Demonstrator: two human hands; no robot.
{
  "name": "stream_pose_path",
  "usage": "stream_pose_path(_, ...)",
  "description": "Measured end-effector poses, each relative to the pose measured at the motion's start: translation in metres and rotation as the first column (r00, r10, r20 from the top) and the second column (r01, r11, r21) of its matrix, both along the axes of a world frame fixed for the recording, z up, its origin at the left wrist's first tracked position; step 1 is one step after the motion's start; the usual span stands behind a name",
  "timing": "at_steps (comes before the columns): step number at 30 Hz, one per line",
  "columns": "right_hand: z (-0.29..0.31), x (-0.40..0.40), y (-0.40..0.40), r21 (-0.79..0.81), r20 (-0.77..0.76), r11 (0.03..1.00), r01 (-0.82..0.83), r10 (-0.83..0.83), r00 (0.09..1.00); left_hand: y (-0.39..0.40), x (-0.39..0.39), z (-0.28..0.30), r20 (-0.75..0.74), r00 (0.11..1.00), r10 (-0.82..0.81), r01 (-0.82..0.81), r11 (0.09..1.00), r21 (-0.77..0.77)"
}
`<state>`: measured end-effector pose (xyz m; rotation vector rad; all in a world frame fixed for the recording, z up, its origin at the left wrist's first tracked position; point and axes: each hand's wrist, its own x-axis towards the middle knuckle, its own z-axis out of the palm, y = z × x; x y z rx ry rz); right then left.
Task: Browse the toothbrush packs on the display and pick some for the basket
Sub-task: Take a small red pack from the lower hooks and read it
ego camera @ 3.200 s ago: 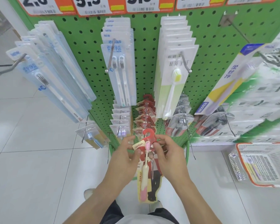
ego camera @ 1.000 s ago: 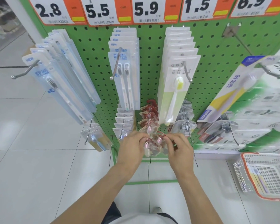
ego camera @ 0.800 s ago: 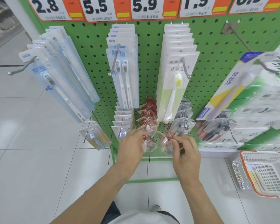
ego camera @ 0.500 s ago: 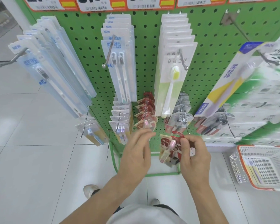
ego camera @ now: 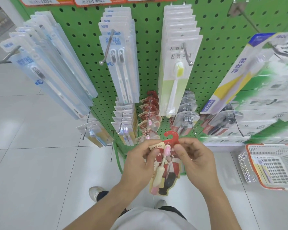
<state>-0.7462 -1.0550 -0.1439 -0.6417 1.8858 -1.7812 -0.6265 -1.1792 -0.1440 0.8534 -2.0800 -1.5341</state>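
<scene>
we are reaching both forearms forward, our left hand (ego camera: 140, 161) and right hand (ego camera: 195, 161) side by side, fingers curled, thumbs pinching inward.

Retail shop, toiletries aisle. Green pegboard (ego camera: 150, 52) directly ahead of hands, metal hooks (ego camera: 106, 47) carrying rows of carded toothbrush packs (ego camera: 178, 67). Price tags (ego camera: 90, 0) with barcodes along top edge, above hands. Wire shopping basket (ego camera: 273, 166) on white tiled floor (ego camera: 32, 163), right of hands.
</scene>
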Motion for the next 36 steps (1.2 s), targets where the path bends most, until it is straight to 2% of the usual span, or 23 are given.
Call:
stream_pose_path(3, 0.003, 0.000, 0.005, 0.047, -0.028, 0.994, -0.102, 0.103, 0.994, -0.002, -0.002, 0.004, -0.052, 0.998, 0.045, -0.041, 0.996, 0.073)
stream_pose_path(11, -0.002, 0.003, 0.006, 0.046, -0.058, 0.999, -0.012, 0.014, 0.998, 0.004, 0.005, 0.004, -0.052, 0.996, -0.069, 0.070, 0.997, 0.036)
stream_pose_path(14, -0.003, 0.007, 0.007, 0.032, -0.058, 0.999, -0.017, 0.019, 0.998, 0.003, 0.007, 0.004, -0.048, 0.998, -0.030, 0.032, 0.999, 0.042)
stream_pose_path(18, -0.005, 0.005, 0.011, 0.192, -0.202, 0.974, -0.124, 0.163, 0.966, 0.002, 0.007, 0.001, -0.088, 0.995, 0.056, -0.050, 0.996, 0.075)
stream_pose_path(23, -0.006, 0.008, 0.014, 0.083, -0.122, 0.993, -0.085, 0.095, 0.988, -0.002, 0.008, 0.007, -0.017, 1.000, 0.000, 0.000, 0.999, -0.035)
stream_pose_path(26, -0.008, 0.012, 0.013, 0.039, -0.049, 0.998, -0.042, 0.044, 0.998, 0.003, 0.010, 0.008, 0.042, 0.996, -0.073, 0.072, 0.997, 0.014)
stream_pose_path(29, -0.010, 0.014, 0.016, 0.096, -0.046, 0.992, -0.079, 0.084, 0.995, 0.000, 0.013, 0.001, 0.084, 0.995, -0.047, 0.045, 0.999, 0.025)
stream_pose_path(33, -0.014, 0.009, 0.022, 0.195, -0.004, 0.966, -0.167, 0.171, 0.985, -0.002, 0.016, 0.007, 0.018, 1.000, 0.010, -0.012, 0.997, 0.072)
stream_pose_path(36, -0.016, 0.010, 0.023, 0.133, 0.055, 0.985, -0.110, 0.104, 0.993, 0.001, 0.016, 0.015, -0.031, 0.998, 0.058, -0.055, 0.993, 0.107)
